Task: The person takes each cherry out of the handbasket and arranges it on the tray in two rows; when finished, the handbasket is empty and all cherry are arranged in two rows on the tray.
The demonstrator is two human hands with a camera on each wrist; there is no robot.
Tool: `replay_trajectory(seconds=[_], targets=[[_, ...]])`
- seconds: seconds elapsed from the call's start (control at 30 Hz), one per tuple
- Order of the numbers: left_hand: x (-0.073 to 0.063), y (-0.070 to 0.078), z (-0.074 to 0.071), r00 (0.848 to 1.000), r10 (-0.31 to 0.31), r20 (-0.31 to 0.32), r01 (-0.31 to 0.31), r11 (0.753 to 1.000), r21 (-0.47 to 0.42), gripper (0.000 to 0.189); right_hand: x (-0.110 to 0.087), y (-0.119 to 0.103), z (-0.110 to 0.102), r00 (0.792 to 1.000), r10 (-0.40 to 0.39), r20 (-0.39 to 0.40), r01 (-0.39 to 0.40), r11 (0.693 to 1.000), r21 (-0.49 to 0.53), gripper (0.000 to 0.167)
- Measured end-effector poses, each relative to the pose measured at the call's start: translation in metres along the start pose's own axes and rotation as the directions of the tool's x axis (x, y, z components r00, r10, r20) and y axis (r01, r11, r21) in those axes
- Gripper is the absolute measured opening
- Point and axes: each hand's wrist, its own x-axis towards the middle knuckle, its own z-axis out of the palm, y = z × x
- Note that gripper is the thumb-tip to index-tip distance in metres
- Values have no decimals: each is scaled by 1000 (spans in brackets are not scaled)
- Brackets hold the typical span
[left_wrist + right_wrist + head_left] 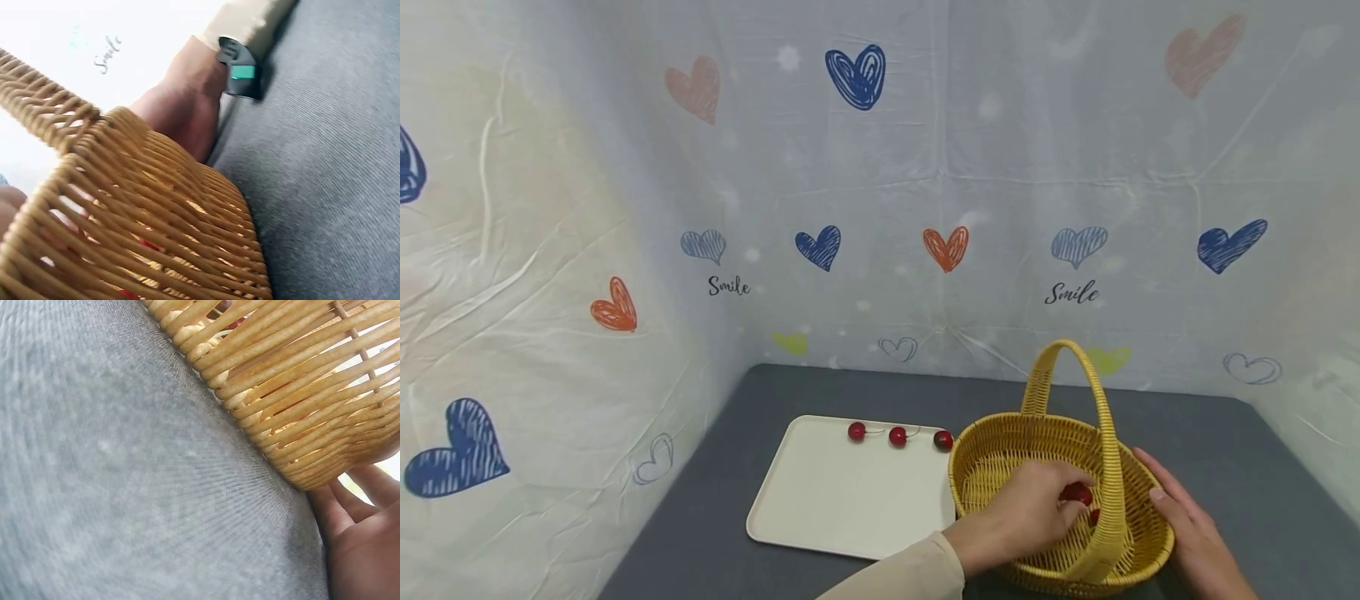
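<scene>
My left hand (pixel 1030 508) reaches inside the yellow wicker basket (pixel 992 429), under its arched handle. A dark red cherry (pixel 1077 493) is pinched between its thumb and fingers. Just beside it, another cherry (pixel 1095 517) lies in the basket, partly hidden by the handle. On the outer right side of the basket, my right hand (pixel 1195 533) rests with fairly straight fingers, the thumb near the rim. The right wrist view shows fingers (pixel 337 515) touching the wicker wall. Red bits show through the weave in the left wrist view.
To the left of the basket lies a cream tray (pixel 842 500), its right edge close to the basket. Three cherries sit in a row along its far edge, the rightmost cherry (pixel 943 440) near the basket rim. A grey table (pixel 692 508) carries everything, with heart-printed cloth (pixel 880 183) around it.
</scene>
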Motion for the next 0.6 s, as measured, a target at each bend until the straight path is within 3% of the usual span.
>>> replay_trajectory(seconds=[0.13, 0.33, 0.47, 0.6], targets=[[-4, -2, -5, 992, 51, -118, -61, 994, -87, 26, 0, 1, -1, 1000, 5, 9, -5, 1000, 27, 66], [-15, -2, -22, 959, 144, -243, -180, 974, -134, 21, 0, 0, -1, 1000, -17, 8, 16, 999, 27, 65], [-28, -3, -41, 973, 119, -198, -169, 952, -254, 25, -1, -1, 0, 1000, -9, -7, 9, 1000, 13, 66], [-45, -11, -61, 992, 65, -111, -105, 913, -395, 31, -1, -2, 0, 1000, 1, -18, -1, 1000, -5, 67]])
